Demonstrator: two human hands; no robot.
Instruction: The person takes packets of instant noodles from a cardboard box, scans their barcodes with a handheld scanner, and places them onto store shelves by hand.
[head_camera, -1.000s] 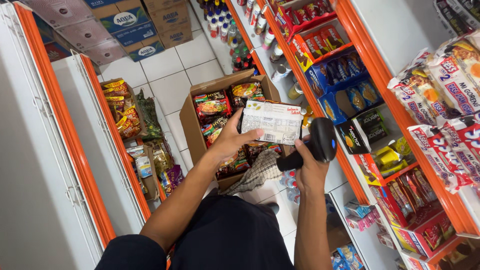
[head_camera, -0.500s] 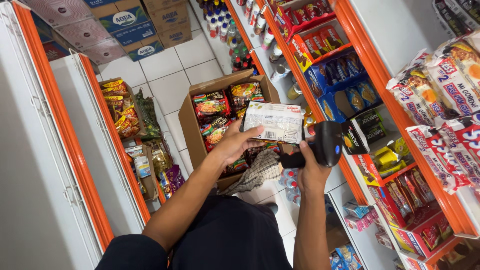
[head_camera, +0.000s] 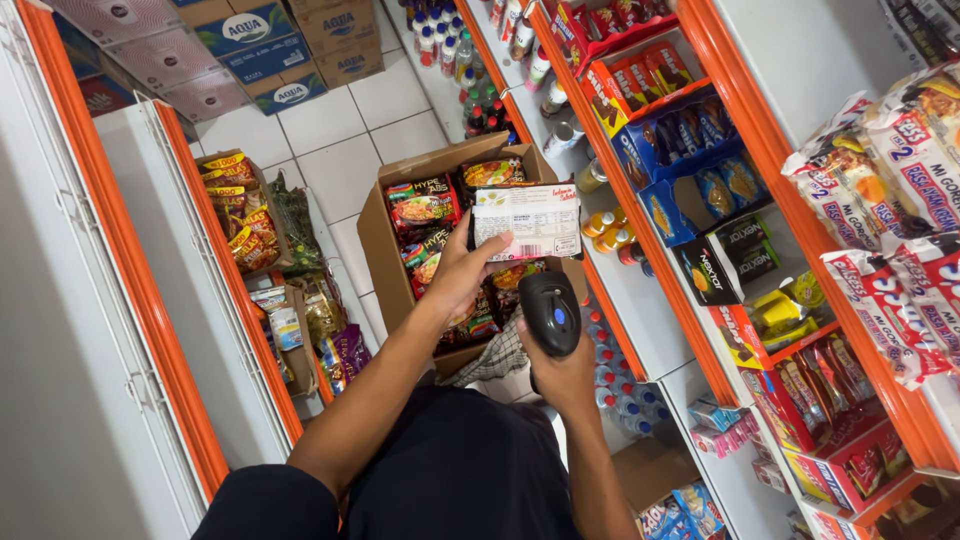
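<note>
Between two runs of orange-framed shelving, the left hand (head_camera: 462, 272) holds a flat noodle packet (head_camera: 527, 221) with its pale printed back turned up, fingers (head_camera: 492, 246) closed on the packet's near left edge. Held level and facing the camera, the packet presents its printed panel to the scanner; this reads as deliberate. The right hand (head_camera: 565, 375) grips a black handheld barcode scanner (head_camera: 549, 313), fingers wrapped shut around the handle, head aimed far toward the packet and just short of it, not touching.

Directly beneath the packet, an open cardboard carton (head_camera: 385, 245) stands on the tiled floor (head_camera: 335, 140), flaps out, filled with assorted noodle packets in red, green and yellow. A checked cloth (head_camera: 497, 356) lies at its near side. A second, smaller open box (head_camera: 295, 345) of snack bags sits to the left against the white shelf unit. Shelves to the right carry display trays of wrapped biscuits and small bottles. Sealed cartons (head_camera: 250, 45) are stacked at far left
</note>
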